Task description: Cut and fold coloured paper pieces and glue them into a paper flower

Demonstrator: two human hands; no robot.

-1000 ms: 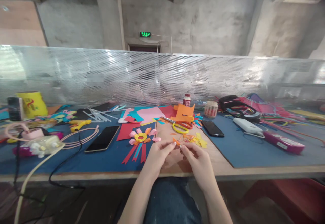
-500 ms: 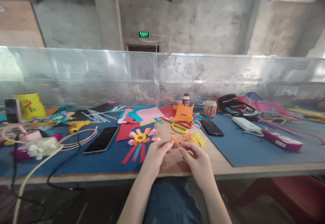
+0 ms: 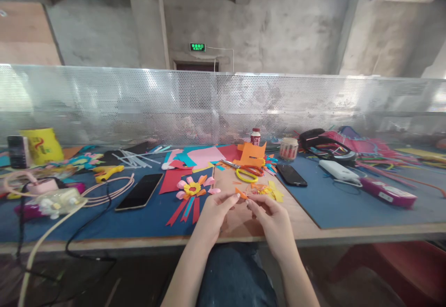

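Table: a long wooden workbench (image 3: 348, 232) with blue mats, running the full width of the view; every place below is given relative to it.
Screen: a perforated metal screen (image 3: 139, 102) stands along the table's far edge, hiding what lies behind it.
Paper sheets: pink, red and orange paper sheets (image 3: 209, 156) are heaped at the table's far middle.
Cables: pale and black cables (image 3: 69, 214) loop over the table's left end and drop off its near edge, cut off below.
Phones: one dark phone (image 3: 140, 191) lies left of the table's middle, another phone (image 3: 291, 175) just right of it.
Paper flower: a pink and yellow paper flower (image 3: 193, 188) with red strips lies at the table's middle, just beside the left hand.
Scissors: yellow-handled scissors (image 3: 246, 173) lie beyond the hands, apart from them.
Left hand (image 3: 215, 214): over the table's near edge, thumb and fingertips pinched on the orange scrap.
Right hand (image 3: 270, 218): beside it, fingertips closed on the same scrap.
Orange scrap (image 3: 241, 193): a tiny piece of orange paper held between both hands' fingertips, above the bare wood; its shape is too small to make out.
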